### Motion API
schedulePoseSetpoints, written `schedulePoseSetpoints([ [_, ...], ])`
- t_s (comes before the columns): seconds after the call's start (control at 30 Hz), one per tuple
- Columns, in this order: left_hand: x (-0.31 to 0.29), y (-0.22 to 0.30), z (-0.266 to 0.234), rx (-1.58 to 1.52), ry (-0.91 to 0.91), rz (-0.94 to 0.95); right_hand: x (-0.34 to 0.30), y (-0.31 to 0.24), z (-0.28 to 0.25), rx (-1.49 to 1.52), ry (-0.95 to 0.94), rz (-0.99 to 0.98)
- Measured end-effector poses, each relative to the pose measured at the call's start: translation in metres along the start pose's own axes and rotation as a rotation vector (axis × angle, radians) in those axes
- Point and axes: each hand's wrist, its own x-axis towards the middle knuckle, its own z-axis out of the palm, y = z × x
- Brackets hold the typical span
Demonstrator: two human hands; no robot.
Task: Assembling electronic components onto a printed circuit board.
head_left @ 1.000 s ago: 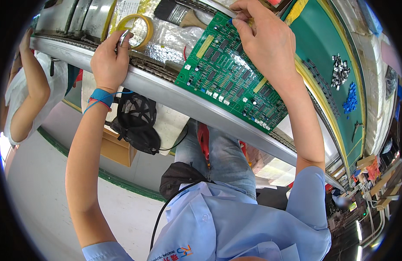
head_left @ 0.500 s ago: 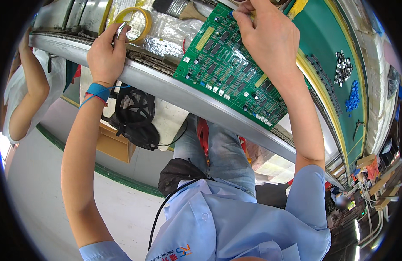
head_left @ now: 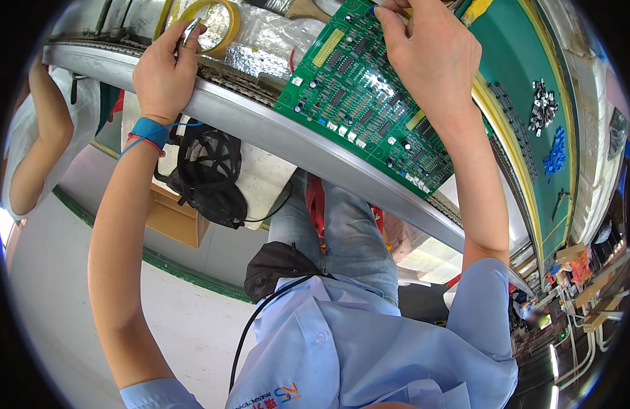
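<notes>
My left hand (head_left: 163, 78) is closed around a small shiny metal tool (head_left: 190, 31), its kind unclear, beside a roll of yellow tape (head_left: 227, 31). A green circuit board (head_left: 359, 136) packed with chips, white connectors and small parts lies tilted across the metal rail. Over the board's far right part is my right hand (head_left: 437, 61), its fingers pinched together at the far edge. A small blue part (head_left: 371, 11) shows next to its thumb. Whether the fingers hold that part or something else is hidden.
A metal rail (head_left: 260, 123) with a chain runs along the front. On the green mat (head_left: 506, 48) at right lie blue parts (head_left: 555, 153), black-and-white parts (head_left: 543, 105) and a dark strip (head_left: 513, 126). A black fan-like device (head_left: 212, 170) hangs below; another person's arm (head_left: 45, 136) is at left.
The whole view has shifted slightly, with the board sitting a little higher in it. Both hands keep nearly the same places and grips relative to the board and tape.
</notes>
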Motion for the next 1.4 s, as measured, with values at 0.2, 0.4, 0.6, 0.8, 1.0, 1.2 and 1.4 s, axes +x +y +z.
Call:
schedulePoseSetpoints([
  [0.2, 0.002, 0.003, 0.000, 0.020, 0.003, 0.002, -0.003, -0.002, -0.004, -0.256, 0.085, -0.233],
  [0.4, 0.002, 0.001, -0.001, -0.110, -0.084, -0.103, -0.006, 0.010, -0.040, -0.091, 0.092, -0.059],
  [0.6, 0.001, -0.006, 0.001, -0.078, -0.062, -0.036, -0.038, 0.108, -0.109, -0.318, 0.230, 0.346],
  [0.8, 0.004, -0.003, 0.004, -0.051, -0.072, -0.039, -0.064, 0.144, -0.120, -0.334, 0.145, 0.455],
  [1.0, 0.006, -0.011, 0.001, -0.022, -0.089, -0.059, -0.061, 0.144, -0.127, -0.428, 0.054, 0.403],
  [1.2, 0.005, -0.016, 0.003, -0.034, -0.103, -0.036, -0.062, 0.155, -0.129, -0.252, 0.166, 0.254],
  [1.4, 0.007, -0.014, 0.005, -0.058, -0.108, -0.039, -0.072, 0.137, -0.137, 0.140, 0.169, 0.628],
])
